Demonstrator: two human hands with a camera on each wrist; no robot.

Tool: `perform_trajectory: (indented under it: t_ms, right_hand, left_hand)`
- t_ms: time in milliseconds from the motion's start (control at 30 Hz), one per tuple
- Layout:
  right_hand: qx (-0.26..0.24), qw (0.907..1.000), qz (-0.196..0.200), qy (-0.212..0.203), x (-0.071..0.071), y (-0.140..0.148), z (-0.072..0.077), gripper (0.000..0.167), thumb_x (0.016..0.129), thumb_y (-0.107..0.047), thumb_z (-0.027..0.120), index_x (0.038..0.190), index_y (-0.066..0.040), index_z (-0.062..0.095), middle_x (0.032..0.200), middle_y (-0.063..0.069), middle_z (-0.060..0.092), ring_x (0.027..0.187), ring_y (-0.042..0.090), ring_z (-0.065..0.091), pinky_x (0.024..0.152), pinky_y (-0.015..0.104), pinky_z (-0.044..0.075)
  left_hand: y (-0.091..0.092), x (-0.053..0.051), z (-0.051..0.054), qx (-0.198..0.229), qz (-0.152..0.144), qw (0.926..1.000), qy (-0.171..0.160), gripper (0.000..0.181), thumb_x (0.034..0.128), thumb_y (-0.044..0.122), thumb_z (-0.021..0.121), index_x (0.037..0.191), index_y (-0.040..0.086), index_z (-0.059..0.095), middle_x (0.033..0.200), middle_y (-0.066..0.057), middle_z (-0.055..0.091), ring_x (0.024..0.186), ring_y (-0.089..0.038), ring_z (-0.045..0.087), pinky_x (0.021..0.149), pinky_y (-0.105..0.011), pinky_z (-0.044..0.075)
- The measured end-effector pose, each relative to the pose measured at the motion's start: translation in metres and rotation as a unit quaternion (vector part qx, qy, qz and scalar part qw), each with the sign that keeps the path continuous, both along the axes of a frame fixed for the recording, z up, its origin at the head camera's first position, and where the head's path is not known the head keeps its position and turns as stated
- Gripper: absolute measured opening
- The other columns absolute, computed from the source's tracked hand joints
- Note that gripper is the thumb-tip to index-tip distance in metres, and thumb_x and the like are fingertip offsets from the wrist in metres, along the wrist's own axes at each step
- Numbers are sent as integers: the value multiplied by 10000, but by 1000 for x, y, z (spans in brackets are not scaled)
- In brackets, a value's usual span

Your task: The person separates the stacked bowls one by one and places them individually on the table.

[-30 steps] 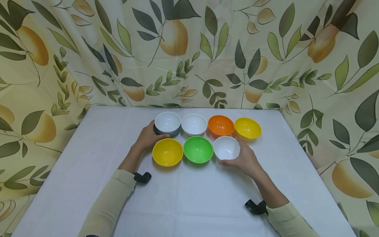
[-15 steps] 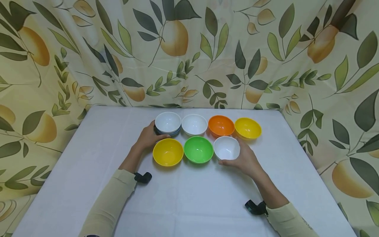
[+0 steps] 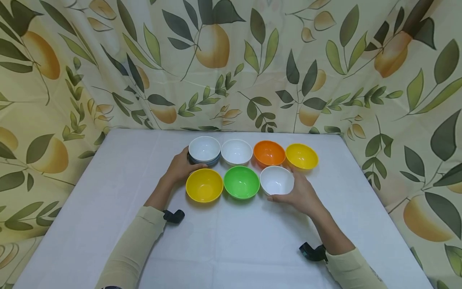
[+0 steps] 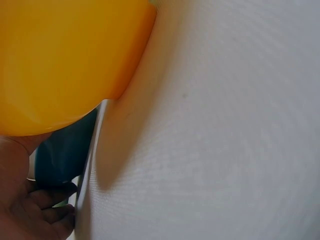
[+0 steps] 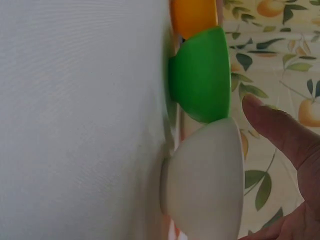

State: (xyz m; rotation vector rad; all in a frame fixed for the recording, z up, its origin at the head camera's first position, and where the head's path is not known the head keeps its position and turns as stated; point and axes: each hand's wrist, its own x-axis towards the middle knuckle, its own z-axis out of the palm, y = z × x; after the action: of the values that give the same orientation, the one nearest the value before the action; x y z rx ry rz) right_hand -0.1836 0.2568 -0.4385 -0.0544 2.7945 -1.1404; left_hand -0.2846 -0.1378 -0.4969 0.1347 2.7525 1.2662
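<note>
At the back left of the table a white bowl [image 3: 204, 149] sits in a blue bowl [image 4: 62, 155]. My left hand [image 3: 181, 167] grips the blue bowl, its thumb at the front and its fingers on the far side. A yellow bowl [image 3: 204, 185], a green bowl [image 3: 242, 182] and a front white bowl [image 3: 276, 180] form the front row. My right hand [image 3: 301, 195] lies round the right side of the front white bowl. In the right wrist view its straight thumb [image 5: 272, 125] is apart from that bowl's rim; its other fingers are mostly hidden.
The back row continues with another white bowl [image 3: 236, 152], an orange bowl [image 3: 269, 153] and another yellow bowl [image 3: 302, 156], side by side. A white cloth [image 3: 223, 241] covers the table. A fruit-patterned curtain [image 3: 267, 100] hangs behind and at both sides.
My right hand has shifted very slightly to the right, showing a little more of the front white bowl's rim. The left hand and the bowls stay where they were.
</note>
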Motion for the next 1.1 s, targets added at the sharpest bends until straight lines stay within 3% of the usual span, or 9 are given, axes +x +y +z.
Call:
perform_trajectory:
  t_ms: [333,533,733,1100]
  right_hand:
    - [119,9999,41,54,4,-6,16,1290,706,-391,997,1637,26,207,1559,283,416,1317,494,485,1015,687,498]
    - [272,9993,211,147,-1,-15,28,1290,723,-422,980,1633,47,195,1576,299,400,1342,497,470,1042,701,468]
    - [342,9984,369,237,-13,-36,46,1268,801,-515,899,1647,53,143,1673,283,255,1490,494,318,1146,701,346]
    - [81,9961,792,389,-53,-85,63,1255,789,-588,876,1670,-30,177,1681,186,309,1524,391,313,1175,643,354]
  left_hand:
    - [0,-2,-2,22,-26,10000,6,1143,854,522,855,1653,7,220,1650,-226,362,1504,-399,364,1225,-569,310]
    - [0,-1,-2,25,-24,10000,22,1143,853,519,857,1654,10,220,1647,-225,366,1502,-397,368,1223,-569,314]
    - [0,-2,0,21,-63,10000,49,1127,858,510,856,1647,1,232,1641,-233,374,1498,-401,374,1224,-567,313]
    - [-1,-3,1,99,-139,9998,33,1126,858,488,861,1651,5,225,1641,-235,371,1499,-408,368,1223,-575,312]
